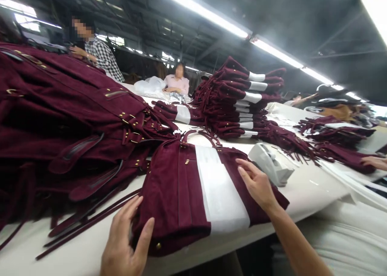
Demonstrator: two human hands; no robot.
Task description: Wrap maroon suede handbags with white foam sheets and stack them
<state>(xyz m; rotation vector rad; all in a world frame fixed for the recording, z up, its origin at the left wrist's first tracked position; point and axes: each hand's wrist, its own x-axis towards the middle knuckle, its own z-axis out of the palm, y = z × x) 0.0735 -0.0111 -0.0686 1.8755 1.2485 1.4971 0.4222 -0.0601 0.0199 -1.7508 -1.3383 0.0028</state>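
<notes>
A burgundy handbag point(169, 187) lies flat on the white table point(314, 191) in front of me, its handles pointing away. Around its middle runs a wide white paper band point(223, 195). My left hand point(125, 235) is at the bag's near left corner, thumb and fingers spread apart around the edge. Over the right part of the bag is my right hand point(256, 185), fingers stretched out and touching or just above the fabric. Neither hand grips anything that I can see.
To the left rises a big heap of burgundy bags point(75, 118) with dangling straps. Behind my bag stands a tall stack of banded bags point(242, 102). A grey-white tape dispenser point(270, 165) sits at the right. Two people work at the back; another person's hand point(375, 162) shows at the right edge.
</notes>
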